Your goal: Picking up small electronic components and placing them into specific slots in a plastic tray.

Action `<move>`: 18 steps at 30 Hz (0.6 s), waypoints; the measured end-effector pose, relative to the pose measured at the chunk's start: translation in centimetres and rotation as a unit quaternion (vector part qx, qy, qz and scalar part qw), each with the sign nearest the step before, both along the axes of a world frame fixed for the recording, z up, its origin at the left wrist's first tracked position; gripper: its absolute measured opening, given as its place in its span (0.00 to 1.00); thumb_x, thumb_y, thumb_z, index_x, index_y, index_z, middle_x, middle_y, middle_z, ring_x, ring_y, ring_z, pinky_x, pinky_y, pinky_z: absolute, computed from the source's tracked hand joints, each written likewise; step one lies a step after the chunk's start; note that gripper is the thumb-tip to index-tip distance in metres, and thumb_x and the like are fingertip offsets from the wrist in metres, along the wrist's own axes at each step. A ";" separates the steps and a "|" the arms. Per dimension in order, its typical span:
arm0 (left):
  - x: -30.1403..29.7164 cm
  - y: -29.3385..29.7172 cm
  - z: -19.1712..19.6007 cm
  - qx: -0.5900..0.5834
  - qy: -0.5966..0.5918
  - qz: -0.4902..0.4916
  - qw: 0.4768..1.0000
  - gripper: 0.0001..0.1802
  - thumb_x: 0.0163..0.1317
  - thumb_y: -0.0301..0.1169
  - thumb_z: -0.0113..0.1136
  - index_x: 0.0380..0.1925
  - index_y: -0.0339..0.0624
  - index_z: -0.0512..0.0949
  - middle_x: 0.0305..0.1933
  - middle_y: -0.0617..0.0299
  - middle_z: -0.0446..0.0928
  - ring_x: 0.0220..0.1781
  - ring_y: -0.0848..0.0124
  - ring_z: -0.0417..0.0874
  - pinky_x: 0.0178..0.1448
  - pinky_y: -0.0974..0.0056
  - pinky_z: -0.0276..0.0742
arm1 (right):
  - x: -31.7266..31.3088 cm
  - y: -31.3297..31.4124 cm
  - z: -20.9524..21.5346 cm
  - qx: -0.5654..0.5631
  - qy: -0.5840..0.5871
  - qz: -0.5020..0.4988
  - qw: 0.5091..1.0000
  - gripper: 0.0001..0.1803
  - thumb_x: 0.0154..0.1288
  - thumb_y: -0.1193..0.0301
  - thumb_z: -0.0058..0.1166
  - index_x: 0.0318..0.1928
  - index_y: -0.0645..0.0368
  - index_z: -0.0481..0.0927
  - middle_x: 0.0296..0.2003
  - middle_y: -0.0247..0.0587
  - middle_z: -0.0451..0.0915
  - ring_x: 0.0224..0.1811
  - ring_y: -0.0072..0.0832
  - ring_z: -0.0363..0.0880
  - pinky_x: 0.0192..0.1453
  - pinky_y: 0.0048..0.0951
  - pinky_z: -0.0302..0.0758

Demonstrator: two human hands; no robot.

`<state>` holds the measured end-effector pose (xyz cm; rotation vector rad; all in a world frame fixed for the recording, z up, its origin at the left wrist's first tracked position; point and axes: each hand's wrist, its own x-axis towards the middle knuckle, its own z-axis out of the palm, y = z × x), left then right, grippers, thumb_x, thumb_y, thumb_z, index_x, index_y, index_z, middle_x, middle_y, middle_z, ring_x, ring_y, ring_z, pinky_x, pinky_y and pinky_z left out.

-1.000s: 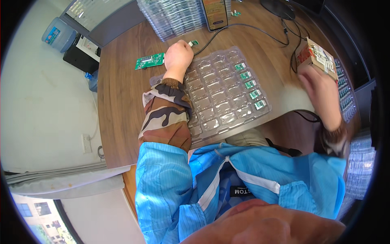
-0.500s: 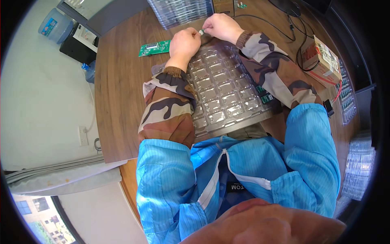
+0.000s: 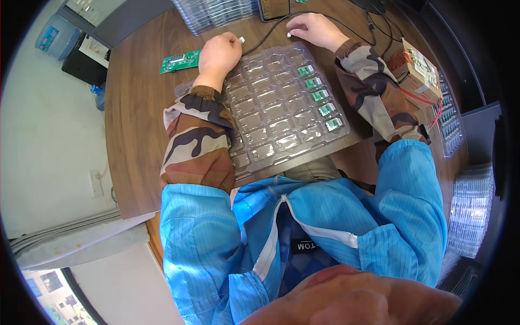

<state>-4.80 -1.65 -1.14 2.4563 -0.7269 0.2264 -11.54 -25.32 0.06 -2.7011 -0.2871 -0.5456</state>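
Note:
My left hand (image 3: 221, 53) is closed at the far left corner of the clear plastic tray, with a small white connector (image 3: 241, 40) at its fingertips. A black cable (image 3: 265, 37) runs up to this hand. My right hand (image 3: 318, 29) is closed beyond the tray's far right corner, pinching a small white-ended piece (image 3: 288, 34) mostly hidden by the fingers. Between and below the hands lies the clear compartment tray (image 3: 271, 111). Several small green circuit boards (image 3: 319, 95) fill part of its right column. A larger green circuit board (image 3: 180, 60) lies left of my left hand.
Stacked clear trays (image 3: 214, 13) stand at the back, beside a brown box (image 3: 274, 9). To the right are a cardboard box (image 3: 414, 76), a tray of small boards (image 3: 449, 116) and another tray stack (image 3: 471, 211). A water bottle (image 3: 54, 37) is at far left.
My hands were together at the tray's far edge and have moved apart, left hand leftward, right hand rightward. The boards in the tray's right column are now uncovered. The whole view has shifted slightly.

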 end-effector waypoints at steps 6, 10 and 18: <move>0.0 0.2 0.1 -0.003 -0.014 0.011 1.000 0.13 0.52 0.40 0.51 0.29 0.44 0.77 0.27 0.55 0.77 0.34 0.58 0.77 0.38 0.59 0.71 | -7.2 2.9 3.4 0.005 0.015 0.113 0.993 0.06 0.52 0.71 0.50 0.29 0.58 0.78 0.28 0.40 0.77 0.32 0.35 0.76 0.35 0.32 0.72; 0.0 0.4 0.3 0.013 0.012 0.011 1.000 0.13 0.52 0.40 0.49 0.28 0.46 0.78 0.33 0.54 0.77 0.39 0.56 0.76 0.44 0.57 0.72 | -10.1 5.2 3.4 -0.159 0.002 0.081 0.984 0.05 0.51 0.71 0.50 0.26 0.59 0.77 0.27 0.39 0.76 0.32 0.36 0.76 0.34 0.32 0.73; -0.5 0.1 0.7 0.010 0.017 0.016 1.000 0.12 0.52 0.40 0.49 0.28 0.46 0.78 0.33 0.54 0.77 0.39 0.56 0.76 0.44 0.57 0.71 | -9.0 5.0 2.9 -0.200 0.049 0.064 0.976 0.06 0.52 0.71 0.50 0.28 0.61 0.74 0.29 0.41 0.72 0.34 0.37 0.74 0.35 0.33 0.73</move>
